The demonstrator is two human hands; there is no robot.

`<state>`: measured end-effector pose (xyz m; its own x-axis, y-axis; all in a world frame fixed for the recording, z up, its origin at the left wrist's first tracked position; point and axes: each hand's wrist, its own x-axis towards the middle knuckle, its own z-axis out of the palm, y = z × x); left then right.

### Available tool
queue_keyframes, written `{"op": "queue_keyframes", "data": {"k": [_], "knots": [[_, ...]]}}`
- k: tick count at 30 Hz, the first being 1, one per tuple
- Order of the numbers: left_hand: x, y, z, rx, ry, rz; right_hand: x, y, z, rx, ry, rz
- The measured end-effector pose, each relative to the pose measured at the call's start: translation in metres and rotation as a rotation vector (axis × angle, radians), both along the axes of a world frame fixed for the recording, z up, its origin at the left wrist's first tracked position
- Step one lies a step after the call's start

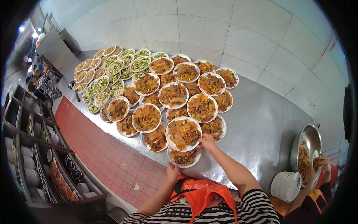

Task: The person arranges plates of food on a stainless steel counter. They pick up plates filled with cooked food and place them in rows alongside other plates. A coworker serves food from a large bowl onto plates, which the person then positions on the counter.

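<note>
My right hand (pixel 207 142) grips the right rim of a white plate of brown meat and sliced pieces (pixel 183 133). That plate overlaps a lower plate of the same food (pixel 184 157) near the counter's front edge. At the lower plate's front-left rim is my left hand (pixel 172 171), its fingers closed on the edge. Beyond my hands, several similar plates (pixel 174 95) sit in overlapping tiers. Plates of green and white chopped food (pixel 115 67) stand farther left. At the far end are plates of pale tan food (pixel 89 76).
A steel counter (pixel 251 112) runs along a tiled wall (pixel 204 30). At right, a co-worker's hands (pixel 318 165) handle food over a large metal bowl (pixel 313 140), beside stacked white plates (pixel 285 186). Dark shelving (pixel 46 145) with dishes stands left, across a red mat (pixel 112 151).
</note>
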<state>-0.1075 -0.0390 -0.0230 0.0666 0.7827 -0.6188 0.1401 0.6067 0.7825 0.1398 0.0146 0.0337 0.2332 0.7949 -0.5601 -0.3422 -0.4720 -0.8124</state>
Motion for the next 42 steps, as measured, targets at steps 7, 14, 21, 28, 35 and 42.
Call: {"op": "queue_keyframes", "data": {"k": [7, 14, 21, 28, 35, 42], "knots": [[-0.005, -0.014, 0.021, 0.081, 0.031, -0.044, 0.003, 0.008, -0.009, -0.021, -0.020, 0.096], [0.003, -0.011, 0.042, 0.014, -0.053, -0.006, -0.004, 0.019, -0.022, -0.024, -0.035, 0.163], [-0.005, -0.016, 0.009, -0.047, -0.162, 0.014, -0.004, 0.023, -0.037, -0.038, 0.066, 0.124], [-0.001, -0.003, 0.028, -0.062, -0.140, 0.055, -0.006, 0.019, -0.029, -0.075, -0.343, 0.196], [-0.018, 0.015, 0.040, 0.057, 0.150, -0.146, 0.010, -0.018, -0.009, 0.048, -0.326, -0.013], [0.005, 0.036, 0.099, 0.609, 0.237, -0.340, 0.001, -0.134, -0.036, 0.035, -0.170, -0.388]]}}
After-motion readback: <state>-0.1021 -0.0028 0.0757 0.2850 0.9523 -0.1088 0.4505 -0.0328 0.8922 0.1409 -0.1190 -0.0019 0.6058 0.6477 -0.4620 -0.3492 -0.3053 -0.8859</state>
